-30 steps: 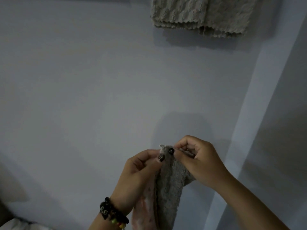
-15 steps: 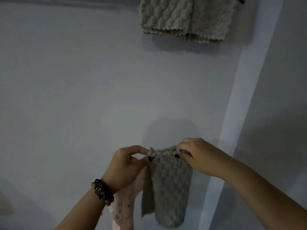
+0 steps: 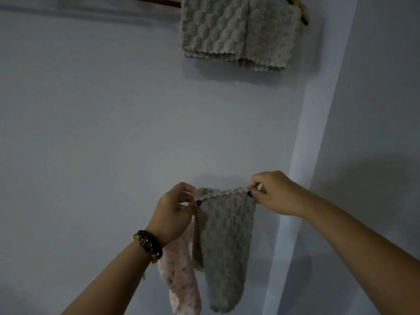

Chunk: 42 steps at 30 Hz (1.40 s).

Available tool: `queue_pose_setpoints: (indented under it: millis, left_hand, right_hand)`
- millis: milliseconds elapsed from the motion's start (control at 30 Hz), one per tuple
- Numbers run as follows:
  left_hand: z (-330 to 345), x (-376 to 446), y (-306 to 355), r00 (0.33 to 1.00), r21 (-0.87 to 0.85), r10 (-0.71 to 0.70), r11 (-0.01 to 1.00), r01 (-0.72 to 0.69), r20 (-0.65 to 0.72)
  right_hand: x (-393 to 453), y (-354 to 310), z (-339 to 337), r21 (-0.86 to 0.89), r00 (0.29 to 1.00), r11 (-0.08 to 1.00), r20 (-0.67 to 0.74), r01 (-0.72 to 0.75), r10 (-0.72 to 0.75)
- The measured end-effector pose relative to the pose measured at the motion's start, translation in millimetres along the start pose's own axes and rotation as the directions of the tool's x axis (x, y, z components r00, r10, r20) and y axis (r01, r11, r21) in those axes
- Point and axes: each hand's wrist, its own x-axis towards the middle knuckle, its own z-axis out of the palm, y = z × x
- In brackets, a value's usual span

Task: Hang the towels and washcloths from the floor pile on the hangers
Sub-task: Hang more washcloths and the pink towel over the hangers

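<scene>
Pale wall (image 3: 91, 133) ahead, one towel (image 3: 236, 30) already over the rod (image 3: 156, 1). My left hand (image 3: 175, 212) and right hand (image 3: 275, 194) pinch the grey washcloth (image 3: 225, 242) stretched by its top corners; I judge the pink cloth (image 3: 179, 280) (dangling under my left) could slip free.

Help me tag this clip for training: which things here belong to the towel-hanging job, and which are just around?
Part of the job:
grey washcloth, pinched at its top corners by left hand and right hand
pink cloth, hanging below the left hand
hung grey towels
wooden hanger

Just around:
beaded bracelet on the left wrist
wall
</scene>
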Motion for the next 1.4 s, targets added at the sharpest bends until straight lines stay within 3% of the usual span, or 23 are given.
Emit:
queue_pose_setpoints:
  millis: [133,233,300,400,500,633,800,867,967,1033,1100,1167,1267,1333,1400]
  left_hand:
    - [1,2,-3,1.0,0.014,0.022,1.0,-0.022,-0.008]
    - [4,2,-3,1.0,0.043,0.027,0.999,-0.027,-0.008]
    - [7,3,-2,1.0,0.044,0.026,0.999,-0.026,-0.01]
    - [9,4,1,0.999,0.034,0.043,0.999,-0.043,-0.006]
    - [12,4,4,0.999,-0.004,0.03,1.0,-0.03,0.013]
    - [16,6,3,0.996,0.083,-0.002,0.997,-0.006,0.091]
    - [21,11,-1,0.991,0.119,-0.021,0.993,0.005,0.133]
    - [21,13,-2,0.986,0.041,-0.091,0.995,0.086,0.142]
    - [23,13,4,0.954,-0.25,-0.203,0.934,0.256,0.221]
    - [25,14,15,0.948,-0.366,-0.22,0.883,0.294,0.232]
    - [25,18,24,0.966,-0.344,-0.191,0.908,0.24,0.172]
    - [23,23,31,0.991,-0.151,-0.113,0.981,0.122,0.069]
    - [22,24,38,1.0,0.085,-0.011,0.996,0.009,0.023]
    - [22,23,40,1.0,0.176,0.026,0.984,-0.026,-0.001]
    - [20,23,39,0.999,0.165,0.011,0.986,-0.005,-0.036]
  right_hand:
    - [-3,2,-8,0.48,0.984,0.86,0.109,-0.174,0.138]
    - [-3,4,-9,0.65,0.955,0.701,0.167,-0.295,0.247]
    - [-1,8,-10,0.669,0.918,0.63,0.254,-0.394,0.305]
    - [1,14,-10,0.548,0.876,0.683,0.307,-0.482,0.372]
    - [4,14,-5,0.422,0.866,0.758,0.302,-0.497,0.399]
    - [11,7,1,0.214,0.864,0.856,0.306,-0.471,0.399]
    - [20,2,-1,0.168,0.9,0.889,0.177,-0.426,0.398]
    - [20,2,-5,0.139,0.92,0.91,0.108,-0.39,0.378]
    - [16,1,-11,-0.151,0.956,0.945,-0.004,-0.289,0.292]
    - [15,1,-13,-0.279,0.957,0.918,-0.019,-0.283,0.289]
    - [18,3,-20,-0.21,0.934,0.917,0.036,-0.34,0.354]
    - [24,10,-30,-0.054,0.893,0.905,0.145,-0.422,0.425]
    - [23,18,-41,0.156,0.859,0.86,0.266,-0.486,0.438]
    - [19,22,-41,0.357,0.87,0.797,0.274,-0.488,0.409]
    - [13,27,-41,0.577,0.87,0.652,0.294,-0.492,0.396]
